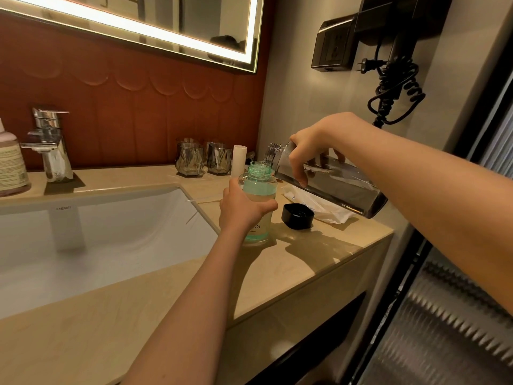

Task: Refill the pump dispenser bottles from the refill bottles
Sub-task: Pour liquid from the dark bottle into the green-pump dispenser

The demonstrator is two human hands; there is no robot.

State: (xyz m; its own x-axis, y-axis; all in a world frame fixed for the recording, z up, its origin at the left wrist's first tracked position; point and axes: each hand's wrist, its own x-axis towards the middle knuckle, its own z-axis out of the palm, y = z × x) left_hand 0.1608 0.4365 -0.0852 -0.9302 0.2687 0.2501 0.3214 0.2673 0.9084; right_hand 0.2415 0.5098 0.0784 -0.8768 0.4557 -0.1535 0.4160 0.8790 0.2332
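A clear, green-tinted dispenser bottle (259, 190) stands upright on the beige counter (305, 254) with its pump off and its neck bare. My left hand (238, 208) grips its body. My right hand (308, 151) holds a large clear refill bottle (333, 184) tipped almost level, its mouth right over the dispenser's neck. A thin stream of clear liquid runs between them. The dispenser is filled to about its shoulder. A black cap (297, 216) lies on the counter just right of the dispenser.
A white sink (97, 240) with a chrome tap (51, 145) lies to the left, a labelled bottle (11, 165) at its far left. Two metallic glasses (204, 159), a white tube (239, 159) and a plastic wrapper (330, 213) sit behind. A hair dryer (394, 70) hangs on the right wall.
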